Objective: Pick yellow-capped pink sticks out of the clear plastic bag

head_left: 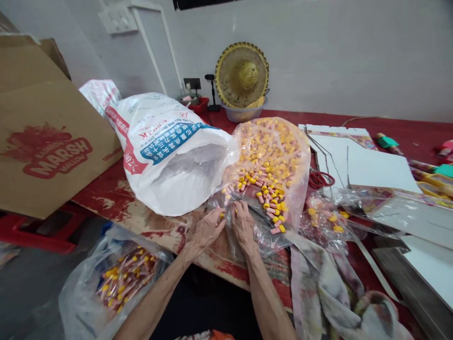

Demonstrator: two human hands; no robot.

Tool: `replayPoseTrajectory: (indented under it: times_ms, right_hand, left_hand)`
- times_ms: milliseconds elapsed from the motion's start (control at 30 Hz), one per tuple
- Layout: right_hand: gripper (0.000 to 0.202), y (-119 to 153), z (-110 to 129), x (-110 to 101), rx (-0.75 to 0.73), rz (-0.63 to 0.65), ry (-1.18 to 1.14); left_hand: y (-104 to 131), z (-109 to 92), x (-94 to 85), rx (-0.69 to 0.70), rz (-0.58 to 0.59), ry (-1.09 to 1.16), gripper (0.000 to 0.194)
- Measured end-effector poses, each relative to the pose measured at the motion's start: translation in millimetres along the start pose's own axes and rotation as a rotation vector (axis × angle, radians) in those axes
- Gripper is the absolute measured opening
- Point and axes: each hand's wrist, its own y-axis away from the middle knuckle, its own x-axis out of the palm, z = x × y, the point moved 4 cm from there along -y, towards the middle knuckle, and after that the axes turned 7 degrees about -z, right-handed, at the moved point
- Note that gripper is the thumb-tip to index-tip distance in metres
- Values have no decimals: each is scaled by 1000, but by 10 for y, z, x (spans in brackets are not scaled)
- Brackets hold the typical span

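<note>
A large clear plastic bag [272,174] full of small pink and yellow pieces lies open on the red table [113,198]. My left hand [207,229] and my right hand [242,222] meet at the bag's near opening, fingers pinched on small pink pieces at the plastic's edge. A big white woven sack [170,156] with red and blue print lies just left of the hands. A second clear bag [116,278] with the same pink and yellow pieces sits low at my left, below the table edge.
A brown cardboard box [46,132] fills the left. White boards [357,160] and red scissors [320,179] lie right of the bag, with a smaller plastic bag [325,222] and a patterned cloth [329,288] in front. A straw hat [242,73] leans on the back wall.
</note>
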Motion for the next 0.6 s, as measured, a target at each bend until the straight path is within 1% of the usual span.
replayPoseTrajectory:
  times_ms: [100, 167, 267, 333, 400, 467, 533, 600]
  right_hand:
    - [28, 2, 10, -11, -5, -2, -18]
    - [26, 0, 16, -16, 3, -1, -29]
    - [26, -8, 21, -29, 23, -7, -45]
    - [26, -13, 30, -41, 18, -5, -62]
    - [26, -15, 37, -53, 9, -2, -82]
    - [26, -14, 38, -58, 14, -6, -106]
    - [27, -13, 39, -55, 25, -27, -143]
    - [27, -17, 45, -51, 28, -68, -194]
  left_hand:
    - [6, -15, -58, -11, -63, 57, 29]
    - [41, -35, -79, -9, -84, 30, 30]
    - [88, -56, -28, 5, -26, -50, 29]
    - [90, -58, 25, 24, 17, -61, 29]
    - [72, -45, 48, 26, 9, -27, 31]
    - [51, -20, 43, 0, -27, 31, 37]
    - [44, 5, 32, -44, -44, 99, 45]
    - [50, 13, 25, -81, -32, 182, 48]
